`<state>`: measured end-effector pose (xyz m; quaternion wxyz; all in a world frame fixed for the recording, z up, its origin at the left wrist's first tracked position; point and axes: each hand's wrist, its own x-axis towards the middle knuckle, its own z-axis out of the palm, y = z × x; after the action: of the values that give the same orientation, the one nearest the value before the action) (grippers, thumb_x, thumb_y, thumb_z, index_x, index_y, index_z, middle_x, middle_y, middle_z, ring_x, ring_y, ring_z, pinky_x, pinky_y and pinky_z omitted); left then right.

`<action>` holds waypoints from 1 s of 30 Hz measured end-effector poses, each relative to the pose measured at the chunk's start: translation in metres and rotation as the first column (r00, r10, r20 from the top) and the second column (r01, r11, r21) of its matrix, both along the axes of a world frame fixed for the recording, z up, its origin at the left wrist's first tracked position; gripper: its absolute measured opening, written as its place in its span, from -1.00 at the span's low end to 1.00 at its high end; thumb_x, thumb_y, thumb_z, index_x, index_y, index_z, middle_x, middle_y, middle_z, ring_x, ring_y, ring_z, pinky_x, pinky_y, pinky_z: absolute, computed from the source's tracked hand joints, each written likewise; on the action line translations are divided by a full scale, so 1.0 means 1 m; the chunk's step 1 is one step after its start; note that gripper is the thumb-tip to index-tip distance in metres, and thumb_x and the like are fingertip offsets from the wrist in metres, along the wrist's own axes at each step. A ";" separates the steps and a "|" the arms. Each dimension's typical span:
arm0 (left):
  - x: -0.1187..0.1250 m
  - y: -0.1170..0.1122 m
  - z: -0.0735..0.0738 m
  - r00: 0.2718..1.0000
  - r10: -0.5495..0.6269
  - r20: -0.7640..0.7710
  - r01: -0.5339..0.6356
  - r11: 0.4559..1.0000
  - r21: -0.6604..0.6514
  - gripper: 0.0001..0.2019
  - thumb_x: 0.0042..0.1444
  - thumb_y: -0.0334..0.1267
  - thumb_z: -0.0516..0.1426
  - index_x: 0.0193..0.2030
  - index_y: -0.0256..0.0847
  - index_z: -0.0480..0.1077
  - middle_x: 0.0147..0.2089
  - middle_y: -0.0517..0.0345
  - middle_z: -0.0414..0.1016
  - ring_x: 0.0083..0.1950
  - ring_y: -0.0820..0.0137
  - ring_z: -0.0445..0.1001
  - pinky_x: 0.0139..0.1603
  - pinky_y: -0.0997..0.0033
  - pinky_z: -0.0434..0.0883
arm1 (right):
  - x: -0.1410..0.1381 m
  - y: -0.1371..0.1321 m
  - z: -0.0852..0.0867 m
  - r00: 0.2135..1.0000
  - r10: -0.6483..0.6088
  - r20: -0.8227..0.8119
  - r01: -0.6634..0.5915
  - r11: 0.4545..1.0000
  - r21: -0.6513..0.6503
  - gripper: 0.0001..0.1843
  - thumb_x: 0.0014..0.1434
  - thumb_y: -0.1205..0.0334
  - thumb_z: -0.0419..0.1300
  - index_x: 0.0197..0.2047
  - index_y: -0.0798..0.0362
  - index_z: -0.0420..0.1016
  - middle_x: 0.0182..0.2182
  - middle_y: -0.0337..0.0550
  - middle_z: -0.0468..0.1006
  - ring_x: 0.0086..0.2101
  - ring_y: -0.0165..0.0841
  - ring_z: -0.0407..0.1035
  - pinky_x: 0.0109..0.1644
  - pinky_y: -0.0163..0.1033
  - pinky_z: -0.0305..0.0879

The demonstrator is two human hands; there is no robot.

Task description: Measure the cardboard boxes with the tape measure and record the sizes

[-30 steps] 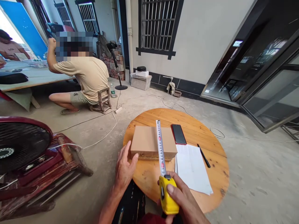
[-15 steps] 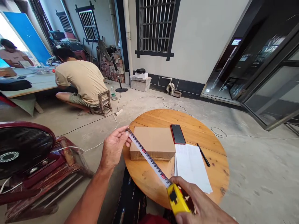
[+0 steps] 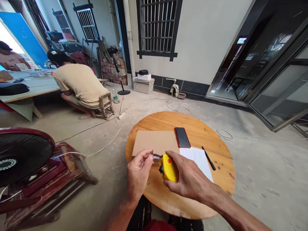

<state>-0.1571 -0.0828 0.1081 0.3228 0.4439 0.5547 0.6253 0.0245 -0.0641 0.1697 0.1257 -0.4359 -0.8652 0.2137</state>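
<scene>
My right hand [image 3: 186, 175] is wrapped round a yellow tape measure [image 3: 170, 168] with a red button. My left hand [image 3: 141, 170] pinches the end of its blade, and only a short length shows between the two hands. Both hands are above the near side of a round wooden table [image 3: 207, 128]. Just beyond them lies a brown cardboard box [image 3: 154, 139], its front side largely hidden by my hands. A black phone with a red edge [image 3: 182, 137] lies at the box's right. White paper sheets [image 3: 198, 160] are partly behind my right hand, with a black pen [image 3: 209, 158] beside them.
To the left, a dark red fan [image 3: 26, 154] rests on a wooden stool [image 3: 74, 160]. A person in a tan shirt [image 3: 79, 83] sits at a low table [image 3: 40, 86], with another person farther back. White cable [image 3: 106, 144] runs over the floor.
My hands have come together in front of the box. The tape blade, stretched long across the box before, is now mostly drawn back into its case.
</scene>
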 end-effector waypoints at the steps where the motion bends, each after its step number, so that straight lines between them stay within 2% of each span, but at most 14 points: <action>1: 0.000 0.000 -0.002 0.998 -0.016 -0.067 0.017 0.999 0.027 -0.75 0.15 -0.10 0.16 -0.19 -0.22 0.53 -0.29 0.08 0.56 -0.27 0.34 0.54 -0.26 0.39 0.51 | -0.004 0.005 0.000 0.999 0.039 -0.007 -0.038 0.999 0.021 -0.29 -0.03 0.21 0.27 0.22 0.06 0.26 -0.01 0.05 0.53 -0.07 -0.09 0.43 -0.07 -0.11 0.30; 3: -0.006 0.002 -0.005 0.977 -0.011 -0.214 0.029 0.996 0.082 -0.78 0.19 -0.13 0.12 -0.26 -0.19 0.54 -0.21 0.05 0.54 -0.18 0.31 0.54 -0.17 0.37 0.51 | -0.011 0.018 0.001 0.994 0.111 -0.017 -0.110 0.992 0.068 -0.30 -0.03 0.27 0.26 0.21 0.05 0.27 0.04 0.03 0.50 -0.02 -0.12 0.41 0.00 -0.11 0.30; 5: -0.017 0.007 -0.010 0.934 0.099 -0.342 -0.052 0.989 0.142 -0.78 0.20 -0.16 0.10 -0.24 -0.16 0.55 -0.13 0.04 0.51 -0.10 0.29 0.52 -0.07 0.33 0.49 | -0.017 0.037 0.002 0.987 0.161 -0.013 -0.158 0.980 0.124 -0.32 -0.02 0.31 0.25 0.21 0.07 0.28 0.07 0.03 0.47 0.02 -0.14 0.38 0.07 -0.11 0.29; 7: -0.029 0.016 -0.017 0.874 0.254 -0.414 -0.182 0.962 0.205 -0.76 0.21 -0.17 0.09 -0.11 -0.16 0.53 0.02 -0.01 0.47 0.06 0.22 0.47 0.13 0.21 0.41 | -0.023 0.060 0.002 0.982 0.188 0.007 -0.186 0.966 0.177 -0.35 0.01 0.31 0.23 0.21 0.10 0.29 0.10 0.05 0.44 0.05 -0.14 0.35 0.11 -0.11 0.27; 9: -0.041 0.025 -0.027 0.838 0.340 -0.428 -0.270 0.938 0.216 -0.68 0.21 -0.16 0.09 0.05 -0.18 0.47 0.18 -0.06 0.39 0.23 0.15 0.36 0.30 0.11 0.27 | -0.030 0.082 0.002 0.976 0.211 0.050 -0.217 0.957 0.192 -0.37 0.03 0.29 0.24 0.20 0.13 0.30 0.11 0.07 0.43 0.06 -0.12 0.34 0.12 -0.10 0.26; 12: -0.052 0.038 -0.042 0.899 0.279 -0.338 -0.281 0.959 0.045 -0.52 0.22 -0.11 0.10 0.25 -0.20 0.32 0.29 -0.12 0.33 0.32 0.11 0.29 0.32 0.08 0.25 | -0.042 0.107 -0.001 0.960 0.244 0.135 -0.263 0.954 0.144 -0.35 0.00 0.28 0.26 0.19 0.16 0.32 0.07 0.09 0.45 0.03 -0.11 0.36 0.10 -0.10 0.28; 15: -0.055 0.043 -0.054 0.967 0.145 -0.211 -0.176 0.975 -0.134 -0.46 0.25 -0.08 0.08 0.32 -0.24 0.24 0.28 -0.14 0.38 0.27 0.12 0.37 0.26 0.13 0.33 | -0.052 0.117 -0.005 0.953 0.237 0.188 -0.259 0.961 0.101 -0.34 -0.01 0.32 0.25 0.20 0.16 0.33 0.06 0.10 0.47 0.03 -0.11 0.37 0.10 -0.10 0.28; 18: -0.053 0.043 -0.059 0.977 0.105 -0.186 -0.135 0.979 -0.155 -0.46 0.27 -0.06 0.05 0.32 -0.26 0.24 0.30 -0.13 0.36 0.29 0.15 0.36 0.30 0.17 0.29 | -0.053 0.119 -0.007 0.949 0.248 0.193 -0.267 0.961 0.077 -0.27 0.02 0.27 0.28 0.27 0.17 0.26 0.15 0.16 0.42 0.10 -0.06 0.32 0.18 -0.03 0.22; 21: -0.053 0.042 -0.059 0.976 0.119 -0.180 -0.150 0.975 -0.166 -0.46 0.27 -0.04 0.06 0.33 -0.23 0.24 0.31 -0.09 0.35 0.30 0.15 0.35 0.30 0.19 0.28 | -0.038 0.116 -0.009 0.964 0.229 0.132 -0.241 0.967 0.079 -0.14 0.02 0.11 0.34 0.33 0.21 0.19 0.27 0.22 0.29 0.21 0.01 0.21 0.27 0.07 0.11; 23: -0.052 0.042 -0.059 0.978 0.123 -0.170 -0.155 0.970 -0.190 -0.45 0.27 -0.03 0.06 0.33 -0.23 0.23 0.31 -0.09 0.35 0.30 0.14 0.35 0.29 0.19 0.30 | -0.020 0.111 -0.015 0.990 0.139 0.030 -0.142 0.984 0.105 -0.18 0.07 0.02 0.31 0.32 0.19 0.22 0.31 0.19 0.25 0.27 0.00 0.14 0.32 0.11 0.05; 25: -0.052 0.043 -0.059 0.978 0.142 -0.154 -0.172 0.963 -0.208 -0.43 0.26 -0.02 0.06 0.35 -0.22 0.21 0.33 -0.08 0.33 0.31 0.13 0.33 0.29 0.19 0.30 | 0.000 0.103 -0.028 0.989 -0.052 -0.136 0.067 0.992 0.108 -0.30 0.15 -0.02 0.23 0.28 0.12 0.29 0.29 0.13 0.29 0.26 -0.04 0.16 0.30 0.09 0.10; 26: -0.051 0.043 -0.060 0.977 0.155 -0.144 -0.184 0.959 -0.214 -0.43 0.26 -0.02 0.06 0.35 -0.21 0.20 0.34 -0.08 0.32 0.32 0.13 0.31 0.29 0.20 0.30 | 0.009 0.098 -0.036 0.959 -0.178 -0.222 0.198 0.978 0.070 -0.35 0.19 -0.04 0.19 0.26 0.10 0.31 0.27 0.11 0.33 0.23 -0.05 0.22 0.26 0.08 0.17; 28: -0.049 0.043 -0.060 0.975 0.180 -0.130 -0.205 0.953 -0.225 -0.43 0.26 -0.02 0.07 0.36 -0.20 0.21 0.34 -0.05 0.31 0.33 0.13 0.30 0.30 0.21 0.29 | 0.021 0.088 -0.054 0.852 -0.400 -0.338 0.394 0.915 -0.089 -0.39 0.21 -0.07 0.13 0.22 0.11 0.35 0.18 0.14 0.43 0.11 -0.05 0.36 0.13 0.05 0.32; 30: -0.047 0.043 -0.061 0.973 0.191 -0.129 -0.217 0.948 -0.232 -0.43 0.25 0.00 0.07 0.34 -0.19 0.24 0.33 -0.03 0.33 0.32 0.13 0.31 0.30 0.22 0.28 | 0.024 0.077 -0.072 0.779 -0.485 -0.396 0.405 0.873 -0.271 -0.41 0.22 -0.08 0.09 0.18 0.13 0.39 0.10 0.14 0.50 0.01 -0.05 0.45 0.03 0.01 0.39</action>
<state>-0.2045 -0.0397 0.0467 0.2791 0.3734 0.6868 0.5578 0.0485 0.0134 0.0980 0.3327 -0.5755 -0.6619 0.3464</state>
